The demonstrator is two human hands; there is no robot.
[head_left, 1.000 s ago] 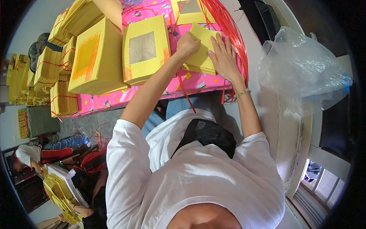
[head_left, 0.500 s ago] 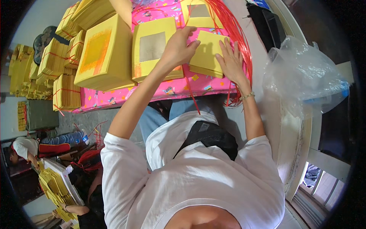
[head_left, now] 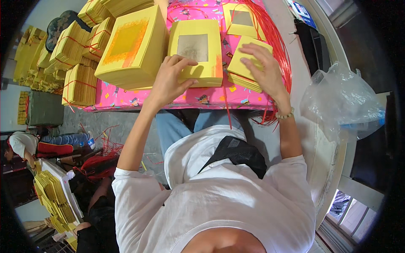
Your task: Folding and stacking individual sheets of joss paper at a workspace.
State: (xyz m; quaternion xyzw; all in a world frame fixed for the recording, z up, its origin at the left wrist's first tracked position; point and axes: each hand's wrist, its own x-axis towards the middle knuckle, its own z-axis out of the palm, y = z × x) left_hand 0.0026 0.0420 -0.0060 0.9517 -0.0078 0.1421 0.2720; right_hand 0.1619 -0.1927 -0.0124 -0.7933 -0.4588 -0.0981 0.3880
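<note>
Pink patterned cover on the table (head_left: 116, 99), its front edge bowed by the lens. Grey floor (head_left: 112, 114), looks like bare concrete, left of the table. Pale wall (head_left: 38, 17) upper left; dark green box-like unit (head_left: 45, 109) below it, low down. White-topped table (head_left: 71, 189) lower left, tilted in view. Right side — off-white ledge (head_left: 310, 181), scuffed along its edge, then a dark panel (head_left: 373, 147). Lower right: barred opening (head_left: 353, 211), bright — window or door, can't tell. Light even, fairly bright.
</note>
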